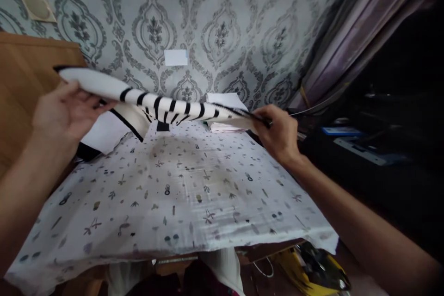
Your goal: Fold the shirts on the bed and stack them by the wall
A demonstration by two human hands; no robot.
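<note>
A white cloth with black stripes and a black border (166, 105) is stretched in the air above the table, seen almost edge-on. My left hand (69, 106) holds its left end, palm turned up, with the thumb near the top edge and the fingers beneath. At the other end, my right hand (277, 129) pinches the black-edged corner between thumb and fingers. The middle of the cloth sags a little, and one flap hangs down near my left fingers. Below it lies a white tablecloth (194, 185) printed with small plants and shapes.
White papers (227, 101) lie at the table's back right, and a white sheet (106, 134) with a dark edge at the left. A small black object (163, 126) sits near the wall. Wooden furniture (21, 64) stands left; a yellow bag (305, 268) is on the floor.
</note>
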